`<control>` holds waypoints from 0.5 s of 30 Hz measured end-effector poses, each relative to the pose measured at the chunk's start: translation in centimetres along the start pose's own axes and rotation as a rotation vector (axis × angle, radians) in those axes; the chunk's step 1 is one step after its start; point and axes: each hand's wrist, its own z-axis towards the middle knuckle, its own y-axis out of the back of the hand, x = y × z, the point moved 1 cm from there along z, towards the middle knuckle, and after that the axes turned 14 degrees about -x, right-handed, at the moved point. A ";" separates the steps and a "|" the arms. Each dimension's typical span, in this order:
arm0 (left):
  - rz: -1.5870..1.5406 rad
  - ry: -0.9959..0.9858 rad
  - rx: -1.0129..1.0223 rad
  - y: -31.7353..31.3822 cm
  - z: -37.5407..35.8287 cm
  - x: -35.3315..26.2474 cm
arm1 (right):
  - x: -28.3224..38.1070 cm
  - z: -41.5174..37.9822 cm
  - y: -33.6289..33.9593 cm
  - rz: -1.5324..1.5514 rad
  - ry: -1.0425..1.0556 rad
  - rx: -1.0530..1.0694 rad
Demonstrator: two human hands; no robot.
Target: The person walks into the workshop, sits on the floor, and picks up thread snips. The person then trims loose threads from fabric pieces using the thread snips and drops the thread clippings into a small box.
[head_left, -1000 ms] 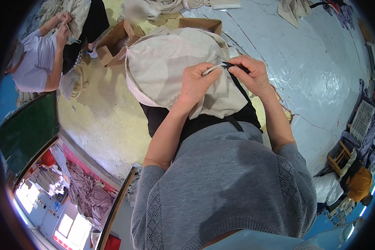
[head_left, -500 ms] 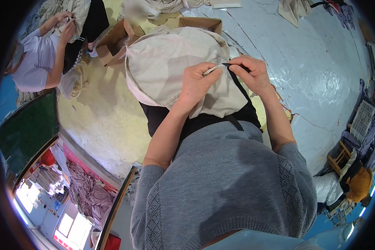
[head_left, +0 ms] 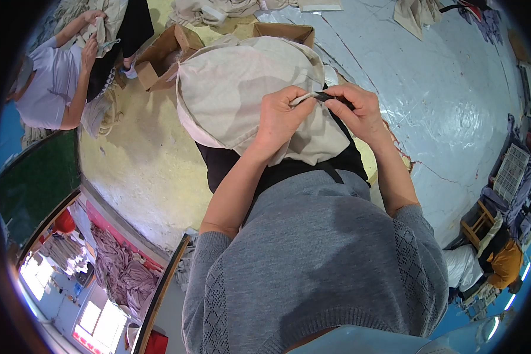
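Note:
A large beige cloth piece (head_left: 236,88) lies spread over my lap. My left hand (head_left: 282,118) is closed on it, pinching a folded edge between thumb and fingers. Close beside it, my right hand (head_left: 357,109) grips a slim black pointed tool (head_left: 323,96). The tool's tip meets the pinched fold, and its other end is covered by my palm; its exact kind I cannot tell. A black strap (head_left: 331,172) shows at my waist, below the cloth.
Two open cardboard boxes (head_left: 153,62) stand just beyond the cloth. At the upper left, another person (head_left: 53,82) handles beige fabric. More fabric lies in heaps (head_left: 209,10) at the top. To the left, a mirror (head_left: 88,283) leans; a wooden stool (head_left: 479,225) stands right.
The black tool's tip has shifted slightly at the fold, and my right fingers have closed nearer my left. The other person's hands have moved apart.

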 end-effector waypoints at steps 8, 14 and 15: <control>-0.022 0.015 0.037 0.0 -0.1 0.0 | 0.3 0.2 -0.2 -0.101 0.199 -0.037; -0.041 0.021 0.069 0.3 0.0 -0.2 | -0.2 0.0 -0.6 -0.025 0.120 -0.028; -0.044 0.020 0.076 0.3 0.0 -0.2 | -0.2 0.0 -0.6 -0.018 0.119 -0.027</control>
